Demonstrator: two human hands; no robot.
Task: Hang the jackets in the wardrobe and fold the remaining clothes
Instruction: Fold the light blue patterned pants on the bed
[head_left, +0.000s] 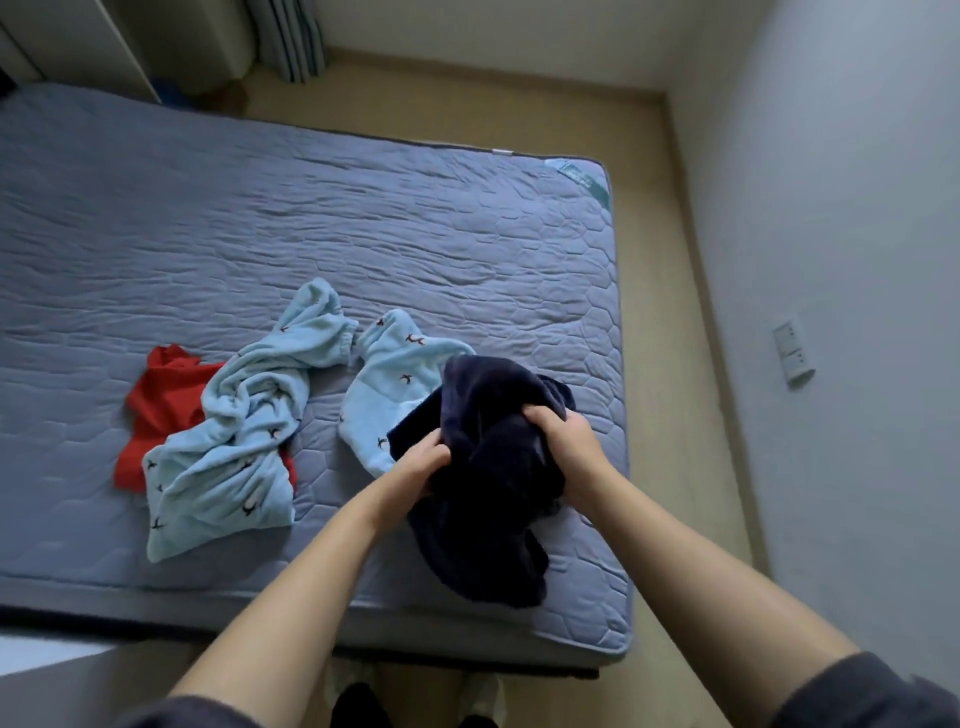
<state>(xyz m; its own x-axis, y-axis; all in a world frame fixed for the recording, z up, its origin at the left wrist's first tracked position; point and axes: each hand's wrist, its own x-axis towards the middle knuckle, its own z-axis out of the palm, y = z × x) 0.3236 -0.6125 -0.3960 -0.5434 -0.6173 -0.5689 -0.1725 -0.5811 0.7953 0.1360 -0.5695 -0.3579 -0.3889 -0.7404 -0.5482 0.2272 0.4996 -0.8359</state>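
A dark navy fleece garment (493, 499) lies bunched near the bed's front right corner. My left hand (418, 462) grips its left side and my right hand (569, 447) grips its right side, fingers curled into the cloth. Under and behind it lies a light blue patterned fleece piece (387, 384). A second light blue patterned garment (234, 441) sprawls to the left, lying partly over a red garment (161, 410).
All the clothes rest on a bed with a grey-blue quilted cover (260, 218). A wardrobe edge (130, 47) and a curtain (291, 36) stand at the far left. A wall with a socket (792, 353) runs close along the right, with a narrow floor strip (675, 312) between.
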